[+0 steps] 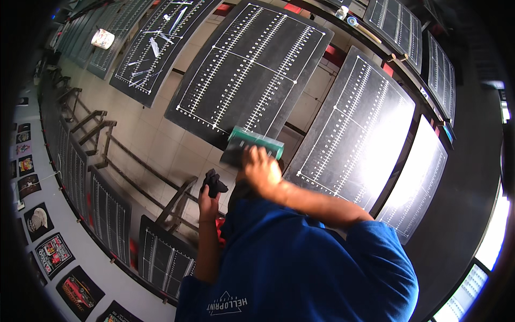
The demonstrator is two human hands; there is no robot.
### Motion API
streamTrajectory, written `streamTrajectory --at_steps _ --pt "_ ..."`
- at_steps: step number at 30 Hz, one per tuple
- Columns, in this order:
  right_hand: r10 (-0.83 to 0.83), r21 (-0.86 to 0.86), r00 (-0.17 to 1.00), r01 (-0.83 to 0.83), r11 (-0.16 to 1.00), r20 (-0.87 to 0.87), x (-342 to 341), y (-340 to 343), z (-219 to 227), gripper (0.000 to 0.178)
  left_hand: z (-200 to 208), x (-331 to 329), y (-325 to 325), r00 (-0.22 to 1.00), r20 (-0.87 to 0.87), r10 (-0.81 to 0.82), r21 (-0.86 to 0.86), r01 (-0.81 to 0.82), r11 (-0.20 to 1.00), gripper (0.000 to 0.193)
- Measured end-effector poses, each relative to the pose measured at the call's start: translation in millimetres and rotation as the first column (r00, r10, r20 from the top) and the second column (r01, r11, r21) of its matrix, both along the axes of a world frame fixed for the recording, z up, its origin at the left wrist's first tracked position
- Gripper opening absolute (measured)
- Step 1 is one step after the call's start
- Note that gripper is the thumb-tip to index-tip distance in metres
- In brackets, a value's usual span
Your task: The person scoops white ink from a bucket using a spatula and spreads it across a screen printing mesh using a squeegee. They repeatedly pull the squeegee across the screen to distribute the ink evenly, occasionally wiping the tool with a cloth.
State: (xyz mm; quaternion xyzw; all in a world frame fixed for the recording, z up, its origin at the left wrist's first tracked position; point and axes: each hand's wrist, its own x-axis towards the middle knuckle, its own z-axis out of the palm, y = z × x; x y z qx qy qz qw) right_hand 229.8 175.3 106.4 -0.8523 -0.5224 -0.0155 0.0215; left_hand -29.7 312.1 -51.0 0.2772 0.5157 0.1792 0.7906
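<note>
My right hand [263, 170] is closed on a wide dark tool with a green edge [257, 139], which looks like a squeegee. That tool lies over the near end of a black board [256, 96] marked with white ruler lines. Its contact with the board cannot be made out from above. Lower and to the left, my left hand [208, 203] grips a crumpled black cloth [215, 184], held up in the air away from the boards.
Another ruled board [347, 131], glaring with light, lies to the right. On the left, white strips litter a board [174, 44]; beyond stands a white tub [103, 39]. A metal frame [115, 150] rises from the tiled floor. A small bottle [341, 12] sits on the far rail.
</note>
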Motion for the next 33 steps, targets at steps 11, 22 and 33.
streamTrajectory --at_steps 11,22,33 --pt "0.017 0.113 0.795 0.066 0.991 -0.606 0 7 71 0.031 -25 0 115 0.948 -0.078 0.31 -0.022 -0.312 0.95 0.037" --pt "-0.364 0.076 0.646 0.549 0.832 -0.671 109 -86 103 0.029 23 203 208 0.74 -0.438 0.511 0.682 -0.097 0.725 0.038" --pt "-0.272 0.119 0.457 0.661 0.741 -0.847 115 -94 66 0.03 97 188 -38 0.814 -0.57 0.115 0.736 0.443 0.511 0.04"
